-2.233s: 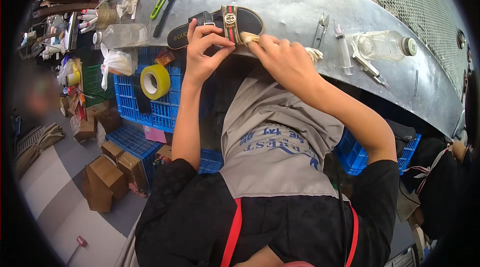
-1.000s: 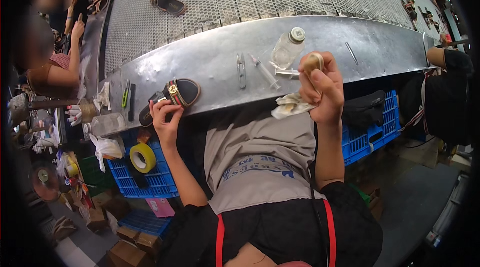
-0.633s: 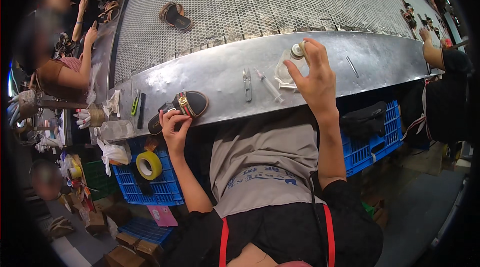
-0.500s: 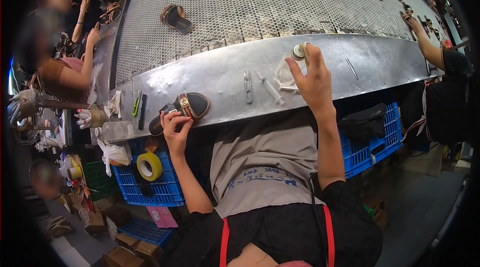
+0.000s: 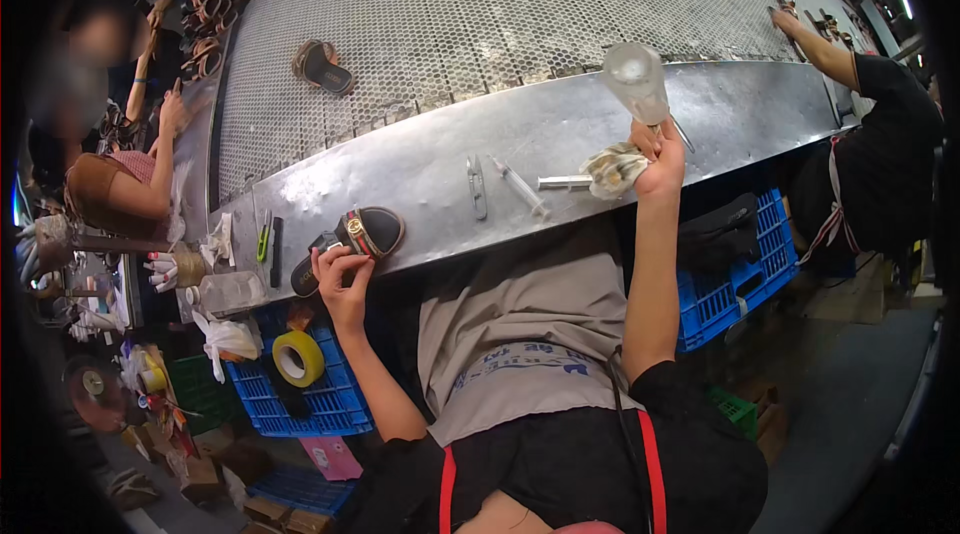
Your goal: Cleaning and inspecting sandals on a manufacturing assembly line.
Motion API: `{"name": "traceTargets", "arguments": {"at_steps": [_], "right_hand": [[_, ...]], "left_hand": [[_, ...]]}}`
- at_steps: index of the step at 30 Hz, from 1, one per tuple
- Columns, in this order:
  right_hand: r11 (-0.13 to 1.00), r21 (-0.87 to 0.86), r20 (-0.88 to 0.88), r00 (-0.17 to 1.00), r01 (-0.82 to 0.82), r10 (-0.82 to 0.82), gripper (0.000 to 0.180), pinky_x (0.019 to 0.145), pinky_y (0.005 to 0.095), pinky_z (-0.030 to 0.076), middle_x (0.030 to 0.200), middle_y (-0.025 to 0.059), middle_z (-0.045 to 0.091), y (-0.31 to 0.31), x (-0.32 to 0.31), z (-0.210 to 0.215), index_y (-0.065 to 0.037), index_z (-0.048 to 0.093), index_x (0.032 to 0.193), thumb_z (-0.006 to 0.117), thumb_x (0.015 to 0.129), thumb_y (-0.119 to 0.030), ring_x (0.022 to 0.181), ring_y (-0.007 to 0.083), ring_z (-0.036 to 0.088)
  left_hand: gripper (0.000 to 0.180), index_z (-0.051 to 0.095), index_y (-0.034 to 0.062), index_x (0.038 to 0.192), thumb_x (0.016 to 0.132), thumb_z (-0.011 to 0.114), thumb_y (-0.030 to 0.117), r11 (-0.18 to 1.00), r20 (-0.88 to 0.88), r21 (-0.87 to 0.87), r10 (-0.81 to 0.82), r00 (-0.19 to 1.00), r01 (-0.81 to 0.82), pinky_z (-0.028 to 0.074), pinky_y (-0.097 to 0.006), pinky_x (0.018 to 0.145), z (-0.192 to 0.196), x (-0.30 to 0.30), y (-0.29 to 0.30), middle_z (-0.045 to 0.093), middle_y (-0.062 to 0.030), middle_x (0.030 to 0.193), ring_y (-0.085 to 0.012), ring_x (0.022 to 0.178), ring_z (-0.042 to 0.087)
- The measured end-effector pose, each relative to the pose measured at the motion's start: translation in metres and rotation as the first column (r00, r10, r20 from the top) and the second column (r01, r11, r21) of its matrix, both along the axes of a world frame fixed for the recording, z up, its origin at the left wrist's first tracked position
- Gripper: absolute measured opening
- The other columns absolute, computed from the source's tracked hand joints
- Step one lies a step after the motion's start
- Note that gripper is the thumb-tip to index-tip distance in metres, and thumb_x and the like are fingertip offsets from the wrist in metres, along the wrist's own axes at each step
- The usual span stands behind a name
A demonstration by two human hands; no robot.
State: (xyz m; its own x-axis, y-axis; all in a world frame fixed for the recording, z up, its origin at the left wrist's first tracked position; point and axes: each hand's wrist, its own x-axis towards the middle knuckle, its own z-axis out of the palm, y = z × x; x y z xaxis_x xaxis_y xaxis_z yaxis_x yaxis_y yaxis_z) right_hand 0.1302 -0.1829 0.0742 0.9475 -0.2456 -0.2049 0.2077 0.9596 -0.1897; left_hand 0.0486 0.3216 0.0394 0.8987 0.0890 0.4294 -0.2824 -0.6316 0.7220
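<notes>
My left hand (image 5: 342, 286) is closed on a black slide sandal (image 5: 384, 232) at the table's front edge, thumb and fingers at its striped strap with a gold ornament. My right hand (image 5: 662, 162) grips a clear bottle (image 5: 634, 79) by its neck end, the base tipped up and away. A stained whitish cloth (image 5: 615, 171) is against the fingers of that hand; how it is held is partly hidden. Beside the cloth lies a syringe (image 5: 562, 182). Between the hands are another syringe (image 5: 519, 189) and thread snips (image 5: 476, 188). A thin metal tool (image 5: 684, 134) shows behind the bottle neck.
A honeycomb-patterned conveyor (image 5: 430, 24) runs beyond the metal ledge, bearing a sandal (image 5: 323, 68). Left of my sandal are a green cutter (image 5: 263, 237) and a clear bottle lying down (image 5: 230, 292). Blue crates (image 5: 735, 274) flank me below the edge. Co-workers are at both sides.
My right hand has lifted the bottle and turned it base-up, bringing the cloth into plain view. My left hand stays at the sandal. The view has shifted slightly.
</notes>
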Motion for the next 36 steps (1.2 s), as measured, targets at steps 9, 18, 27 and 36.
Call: {"name": "traceTargets", "arguments": {"at_steps": [9,18,27,36], "right_hand": [[0.763,-0.603,-0.194,0.884,0.235,-0.426,0.019,0.042,0.0225,0.025,0.078,-0.0018,0.05,0.053,-0.007,0.06,-0.01,0.047,0.104,0.059,0.106,-0.025,0.051,0.0048,0.031],[-0.376,-0.891,0.318,0.94,0.253,-0.121,0.046,0.085,0.0351,0.056,0.12,0.0152,0.059,0.072,-0.015,0.041,0.0,0.049,0.123,0.08,0.09,-0.008,0.106,0.0199,0.064],[0.22,-0.973,0.046,0.996,0.062,-0.078,0.035,0.051,0.0176,0.038,0.11,0.0032,0.061,0.069,-0.04,0.074,-0.003,0.055,0.128,0.071,0.098,-0.013,0.061,0.0052,0.05],[-0.097,-0.986,0.073,0.871,0.137,0.485,0.021,0.058,0.0257,0.044,0.104,0.0023,0.059,0.164,-0.07,0.031,0.001,0.068,0.118,0.059,0.099,-0.004,0.068,0.0115,0.054]], "left_hand": [[0.012,0.075,0.01,0.086,0.077,0.084,0.01,0.999,-0.008,0.04,0.014,1.0,-0.014,0.021,-0.046,0.124,0.002,-0.003,0.003,0.067,-0.0028,0.096,-0.0182,0.105,0.063],[0.011,0.076,0.0102,0.085,0.076,0.083,0.01,1.0,-0.02,0.024,0.013,1.0,-0.012,0.021,-0.045,0.123,0.006,0.002,-0.002,0.067,-0.0026,0.096,-0.0176,0.105,0.063],[0.011,0.075,0.0098,0.085,0.076,0.083,0.009,1.0,-0.023,0.022,0.016,1.0,-0.015,0.02,-0.045,0.124,0.005,-0.003,-0.002,0.067,-0.0033,0.097,-0.0178,0.105,0.063],[0.013,0.078,0.0145,0.087,0.075,0.085,0.015,0.997,-0.022,0.075,-0.014,1.0,0.016,0.024,-0.047,0.122,0.007,0.007,0.004,0.069,-0.0024,0.098,-0.0194,0.109,0.064]]}}
